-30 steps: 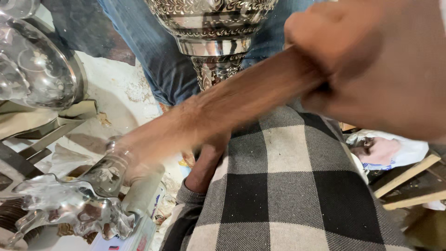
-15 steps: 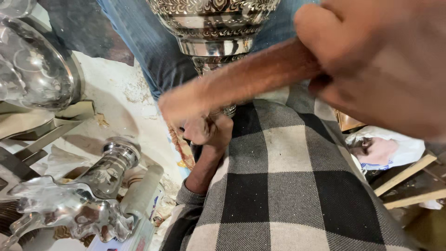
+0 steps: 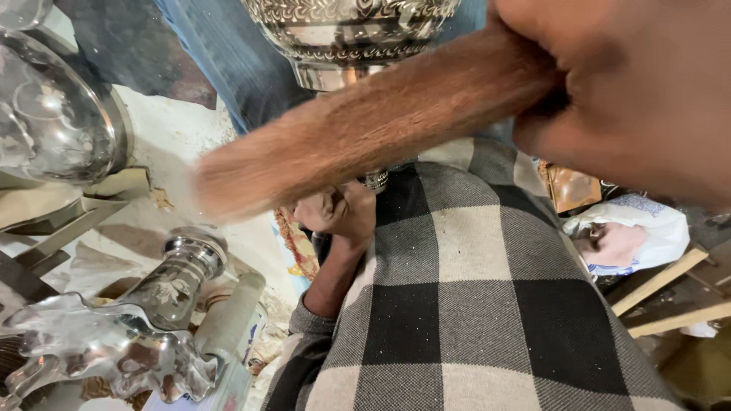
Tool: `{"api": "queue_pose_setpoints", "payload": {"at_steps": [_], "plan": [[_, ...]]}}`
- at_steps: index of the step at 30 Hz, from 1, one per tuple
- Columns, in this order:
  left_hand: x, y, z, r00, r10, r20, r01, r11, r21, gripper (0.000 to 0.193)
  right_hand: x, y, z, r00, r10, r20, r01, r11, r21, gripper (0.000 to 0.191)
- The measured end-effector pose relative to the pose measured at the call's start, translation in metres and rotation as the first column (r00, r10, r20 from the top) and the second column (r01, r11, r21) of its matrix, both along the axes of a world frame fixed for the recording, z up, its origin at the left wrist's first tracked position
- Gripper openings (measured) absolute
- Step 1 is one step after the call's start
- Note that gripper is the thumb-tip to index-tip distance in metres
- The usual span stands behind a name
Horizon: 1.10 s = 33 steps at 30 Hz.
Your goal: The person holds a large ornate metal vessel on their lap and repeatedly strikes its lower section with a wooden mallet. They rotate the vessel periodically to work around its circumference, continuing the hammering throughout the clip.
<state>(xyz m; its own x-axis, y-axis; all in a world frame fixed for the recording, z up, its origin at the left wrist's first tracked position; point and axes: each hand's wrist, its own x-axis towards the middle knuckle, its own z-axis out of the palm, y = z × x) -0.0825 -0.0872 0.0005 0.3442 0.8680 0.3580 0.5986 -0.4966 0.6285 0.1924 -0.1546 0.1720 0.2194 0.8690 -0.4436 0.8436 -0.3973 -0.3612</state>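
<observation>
The right hand (image 3: 632, 91) fills the upper right of the view, very close to the camera, with its fingers wrapped tight around one end of a wooden stick (image 3: 365, 129). The stick runs out of the fist toward the lower left, slanting down across the middle of the picture. Its free end is blurred and lies above the pale floor, near a small shiny metal stand (image 3: 179, 274). The gripped end is hidden inside the fist, so most of the stick's length lies beyond the hand, to its left.

The left hand (image 3: 339, 213) sits lower, just under the middle of the stick, curled into a closed fist at the base of an engraved silver vessel (image 3: 350, 34). What the fist holds is hidden by the fingers and by the stick, so it is not clear whether it grips the vessel's stem or something else. The grey sleeve (image 3: 308, 335) of that arm runs down alongside a black, grey and white checked cloth (image 3: 472, 304) that covers the lap.

The vessel stands at the top centre, behind the stick, against blue trousers. To the left lie a large round polished metal piece (image 3: 53, 114), a shiny leaf-shaped metal casting (image 3: 106, 358) and a pale cylinder (image 3: 228, 320). Wooden strips (image 3: 662, 289) and a white bag (image 3: 640, 228) lie on the right.
</observation>
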Motion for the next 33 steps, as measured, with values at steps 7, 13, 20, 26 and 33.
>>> {"api": "queue_pose_setpoints", "payload": {"at_steps": [7,13,20,26,33], "plan": [[-0.003,-0.001,-0.001,0.968,-0.148,0.204,0.189,0.962,-0.199,0.006,-0.008,0.012,0.002,0.985,0.128,0.116,-0.134,0.99,0.045,0.035],[0.001,0.008,-0.002,0.963,-0.213,0.162,0.226,0.972,-0.06,0.012,-0.002,0.008,0.008,0.857,0.407,0.315,-0.38,0.913,-0.147,0.019],[-0.002,0.002,0.002,0.967,-0.203,0.154,0.22,0.97,-0.107,0.016,-0.003,0.005,-0.009,0.923,-0.239,-0.301,0.247,0.969,-0.012,0.041],[0.008,0.011,0.008,0.888,-0.105,0.448,0.288,0.887,-0.361,0.027,0.001,-0.02,-0.026,0.989,0.044,0.144,-0.071,0.981,0.183,0.028],[0.029,0.016,0.028,0.915,-0.287,0.284,0.346,0.919,-0.187,0.028,0.005,-0.024,-0.064,0.998,-0.066,-0.016,0.068,0.976,0.205,0.026]]}}
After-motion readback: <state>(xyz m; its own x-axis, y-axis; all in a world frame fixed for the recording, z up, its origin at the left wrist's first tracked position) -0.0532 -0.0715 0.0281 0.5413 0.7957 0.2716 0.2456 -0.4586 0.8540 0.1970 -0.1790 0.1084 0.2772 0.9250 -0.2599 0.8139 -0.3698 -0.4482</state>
